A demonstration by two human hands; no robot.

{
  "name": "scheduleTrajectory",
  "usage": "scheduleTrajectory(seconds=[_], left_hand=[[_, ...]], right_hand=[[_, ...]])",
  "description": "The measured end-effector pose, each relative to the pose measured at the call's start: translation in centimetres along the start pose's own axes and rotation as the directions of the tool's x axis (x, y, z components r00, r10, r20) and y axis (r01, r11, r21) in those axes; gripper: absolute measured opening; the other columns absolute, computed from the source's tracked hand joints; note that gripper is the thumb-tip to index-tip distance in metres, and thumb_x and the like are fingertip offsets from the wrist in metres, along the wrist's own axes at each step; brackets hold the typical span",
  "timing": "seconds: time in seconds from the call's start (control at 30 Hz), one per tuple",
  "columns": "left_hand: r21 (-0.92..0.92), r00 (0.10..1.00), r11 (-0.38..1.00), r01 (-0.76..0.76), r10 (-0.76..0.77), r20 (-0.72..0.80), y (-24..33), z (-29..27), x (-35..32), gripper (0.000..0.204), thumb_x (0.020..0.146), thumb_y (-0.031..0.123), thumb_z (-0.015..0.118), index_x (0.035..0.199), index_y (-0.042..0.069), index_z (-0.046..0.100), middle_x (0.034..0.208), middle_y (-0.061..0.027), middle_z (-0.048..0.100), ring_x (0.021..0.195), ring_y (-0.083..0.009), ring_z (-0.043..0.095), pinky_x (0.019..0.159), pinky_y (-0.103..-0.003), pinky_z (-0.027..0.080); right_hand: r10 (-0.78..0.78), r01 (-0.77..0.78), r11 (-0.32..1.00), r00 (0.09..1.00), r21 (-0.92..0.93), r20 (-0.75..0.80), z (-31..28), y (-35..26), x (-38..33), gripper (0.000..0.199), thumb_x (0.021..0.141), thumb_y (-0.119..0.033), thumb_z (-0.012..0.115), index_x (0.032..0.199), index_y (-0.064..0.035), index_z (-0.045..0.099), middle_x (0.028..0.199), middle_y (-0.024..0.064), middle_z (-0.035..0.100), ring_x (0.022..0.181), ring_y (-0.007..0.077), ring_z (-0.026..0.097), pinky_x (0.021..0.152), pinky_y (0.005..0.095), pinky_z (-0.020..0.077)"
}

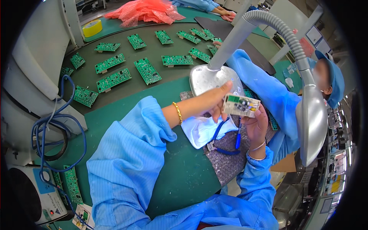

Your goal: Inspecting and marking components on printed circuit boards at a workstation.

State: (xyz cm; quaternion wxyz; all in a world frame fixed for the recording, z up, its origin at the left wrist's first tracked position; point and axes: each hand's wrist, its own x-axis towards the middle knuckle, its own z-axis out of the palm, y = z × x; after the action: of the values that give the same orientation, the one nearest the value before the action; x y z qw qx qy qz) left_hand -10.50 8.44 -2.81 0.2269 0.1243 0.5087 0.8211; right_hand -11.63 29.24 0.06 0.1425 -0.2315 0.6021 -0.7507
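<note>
In my right hand is a small circuit board, gripped at its right end by thumb and fingers. It is tilted so its pale face with black, green and yellow parts shows. My left hand is beside the board's left edge, thumb raised and fingers apart; whether a fingertip touches the board is hard to see. Beneath the hands a brightly lit white cloth or bag lies on a sheet of bubble wrap. On these rest a blue-handled hand tool and a slim blue pen-like tool.
A silver desk lamp arches on the right from its base. Several green circuit boards stand on the dark mat behind. Another person in blue works at right. Blue cable and a white device sit at left.
</note>
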Motion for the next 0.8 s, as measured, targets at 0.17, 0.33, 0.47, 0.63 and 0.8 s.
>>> scheduleTrajectory(seconds=[0.17, 0.33, 0.47, 0.63, 0.8], left_hand=[[0.442, 0.659, 0.736, -0.513, 0.667, -0.348, -2.1, -3.1, 1.2, 0.034, 0.085, 0.033, 0.043, 0.072, 0.004, 0.055, 0.052, -0.0050, 0.051, 0.043, -0.0110, 0.049, 0.041, -0.027, 0.037], [0.951, 0.472, 0.033, -0.308, 0.873, 0.122, -8.4, -6.1, 2.5, 0.012, 0.071, 0.016, 0.054, 0.075, 0.005, 0.055, 0.068, -0.0055, 0.053, 0.069, -0.0236, 0.052, 0.064, -0.035, 0.041], [0.992, 0.463, 0.036, -0.122, 0.886, 0.025, -11.4, -6.9, 3.6, 0.031, 0.067, 0.020, 0.056, 0.095, 0.007, 0.053, 0.095, -0.0090, 0.050, 0.091, -0.0267, 0.046, 0.085, -0.039, 0.032], [0.969, 0.422, -0.246, -0.036, 0.875, 0.238, -3.4, -12.1, 5.9, 0.017, 0.069, 0.015, 0.051, 0.079, 0.002, 0.054, 0.082, -0.0135, 0.054, 0.076, -0.0288, 0.050, 0.066, -0.040, 0.039], [0.995, 0.640, 0.091, -0.042, 0.768, -0.043, -15.9, -7.1, 1.1, 0.025, 0.069, 0.018, 0.054, 0.088, 0.003, 0.054, 0.094, -0.0150, 0.053, 0.096, -0.0285, 0.047, 0.081, -0.039, 0.036]], right_hand=[[-0.041, 0.052, 0.996, 0.986, 0.066, -0.159, -2.0, 1.2, 0.4, 0.033, 0.084, -0.022, 0.045, 0.107, 0.0006, 0.044, 0.093, 0.0110, 0.058, 0.069, 0.0162, 0.058, 0.055, 0.0225, 0.0476], [0.005, -0.026, 0.997, 0.963, -0.074, -0.270, -5.1, 6.0, 0.3, 0.031, 0.084, -0.023, 0.045, 0.104, -0.0004, 0.046, 0.088, 0.0099, 0.058, 0.067, 0.0156, 0.057, 0.053, 0.0222, 0.0466], [0.115, -0.121, 0.993, 0.935, 0.003, -0.334, -6.8, 9.1, 0.4, 0.030, 0.085, -0.024, 0.044, 0.102, 0.0002, 0.047, 0.086, 0.0099, 0.057, 0.067, 0.0152, 0.056, 0.052, 0.0221, 0.0459], [-0.153, 0.186, 0.976, 0.956, 0.115, -0.251, -6.9, 8.5, 7.8, 0.027, 0.082, -0.021, 0.047, 0.099, 0.0003, 0.049, 0.090, 0.0108, 0.055, 0.075, 0.0201, 0.054, 0.062, 0.0299, 0.0450], [0.218, -0.040, 0.886, 0.916, 0.463, -0.337, -5.5, 5.6, -4.6, 0.047, 0.078, -0.016, 0.056, 0.119, -0.0082, 0.034, 0.094, 0.0077, 0.054, 0.074, 0.0152, 0.054, 0.057, 0.0269, 0.0465]])
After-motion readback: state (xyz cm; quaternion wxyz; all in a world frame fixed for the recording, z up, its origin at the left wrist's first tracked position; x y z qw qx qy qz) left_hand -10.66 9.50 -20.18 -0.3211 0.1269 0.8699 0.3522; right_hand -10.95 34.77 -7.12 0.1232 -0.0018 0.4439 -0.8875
